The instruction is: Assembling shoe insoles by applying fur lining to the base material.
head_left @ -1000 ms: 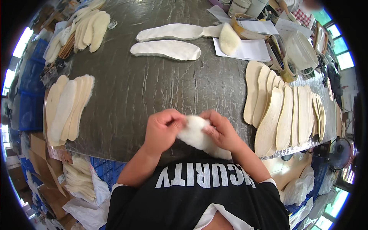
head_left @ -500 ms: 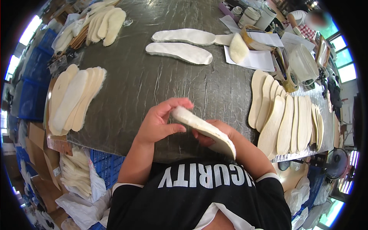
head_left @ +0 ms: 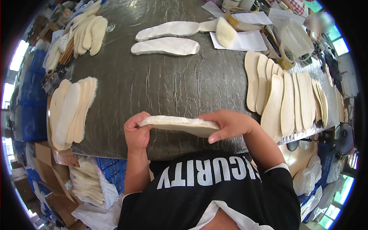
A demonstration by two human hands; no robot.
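Between my two hands a cream fleece insole [head_left: 180, 124] is held sideways above the near part of the table, its fluffy edge turned away from me and its smoother face toward me. My left hand [head_left: 138, 128] pinches one end between thumb and fingers. At the other end, my right hand [head_left: 230, 124] grips with fingers over the top edge and the thumb on the near face. Two white insoles [head_left: 165, 46] lie side by side farther up the table. Whether the held piece is one layer or a pair, I cannot tell.
Overlapping insoles [head_left: 295, 101] are spread at the right edge, with a smaller fleecy stack [head_left: 71, 115] at the left. More insoles [head_left: 90, 36] lie far left. A cream fleece piece [head_left: 226, 32], papers [head_left: 249, 41] and a clear bucket [head_left: 295, 38] occupy the far right.
My left hand has closed on the insole's left end. The insole has swung from a slant to nearly level, and my right hand has shifted over its right end.
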